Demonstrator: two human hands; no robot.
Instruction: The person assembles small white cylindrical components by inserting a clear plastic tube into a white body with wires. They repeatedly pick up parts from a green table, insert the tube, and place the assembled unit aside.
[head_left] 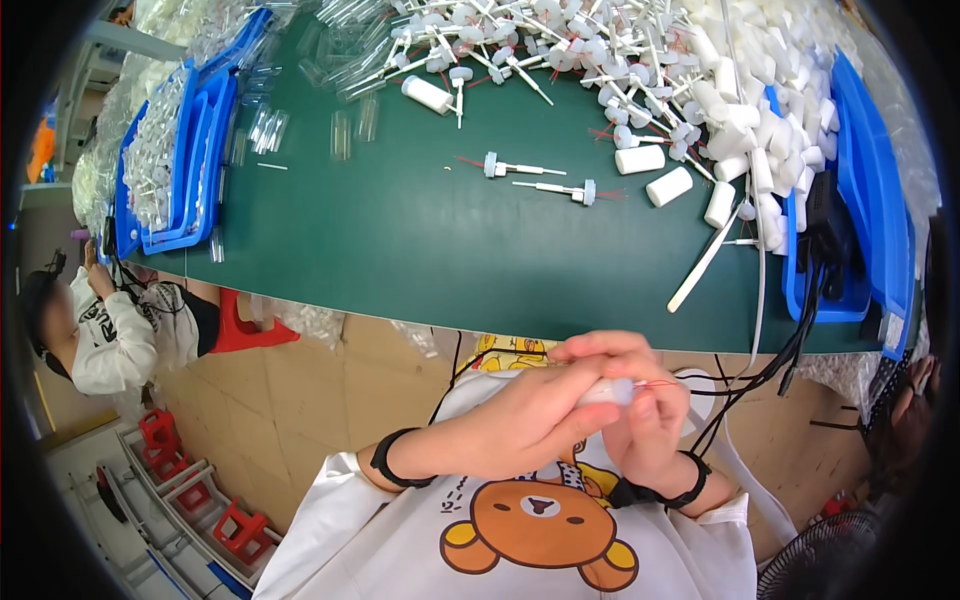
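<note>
Close to my body, just off the table's front edge, my left hand (525, 418) is closed around a white cylinder (597, 392) lying on its side. A pale translucent cap (622, 391) shows at the cylinder's right end, and thin red wires (655, 384) come out of it. My right hand (650, 430) is curled against that capped end, its thumb near the cap and its fingers bent over the top. The fingers of both hands partly hide the cylinder. On the table beyond lie two white stems with translucent discs and red wires, the upper stem (515, 169) and the lower stem (556, 188).
A pile of wired stems (560, 40) covers the green table's (400, 240) far side. White cylinders (765, 140) heap at right beside a blue tray (880, 210) and black cables (815, 270). Blue trays (205, 170) stand left, near another person (120, 320). A white stick (702, 266) lies nearer.
</note>
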